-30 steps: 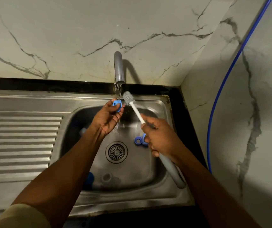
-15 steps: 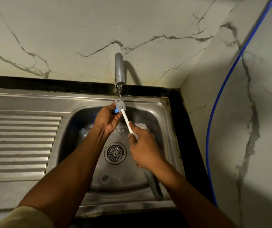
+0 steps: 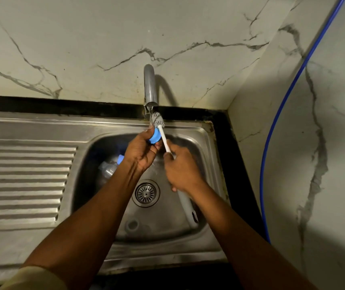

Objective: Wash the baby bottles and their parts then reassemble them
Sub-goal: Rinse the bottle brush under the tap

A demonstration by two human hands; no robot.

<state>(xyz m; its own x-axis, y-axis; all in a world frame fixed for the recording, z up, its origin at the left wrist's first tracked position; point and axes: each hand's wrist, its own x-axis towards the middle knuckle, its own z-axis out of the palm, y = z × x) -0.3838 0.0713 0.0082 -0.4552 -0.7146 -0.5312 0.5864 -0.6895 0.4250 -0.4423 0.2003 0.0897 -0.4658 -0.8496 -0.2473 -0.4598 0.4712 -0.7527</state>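
**Blue ring [image 3: 154, 138] gripped under the tap [image 3: 150, 86]**

Plastic bottle part, just above the middle of the frame, directly below the steel spout. Held by the left hand [image 3: 141, 152], thumb and curled fingers closed round it. Against its right edge, the white shaft of a bottle brush [image 3: 164, 139], with the grey bristled head sticking out above the ring, right under the spout. Through the ring or only beside it: cannot tell. Right hand [image 3: 181, 169] wrapped round the shaft lower down, fingers curled tight. Thick pale handle running out beneath the palm toward the lower right of the basin.

Below both hands, a steel sink [image 3: 192, 127] with a round drain strainer [image 3: 146, 193] near frame centre. Left of the left wrist, lying in the basin, a clear baby bottle [image 3: 107, 169] with a blue piece at its upper end, blurred. Near the basin's lower edge, a small round greyish part [image 3: 132, 225], too dim to identify.

Ridged drainboard [image 3: 21, 178] across the left of the frame. Black counter [image 3: 236, 164] edging the sink at top and right. White veined marble wall [image 3: 83, 38] behind and at right, a thin blue hose [image 3: 261, 181] running down the right-hand side. Pale sleeve [image 3: 33, 278] at the lower left corner.
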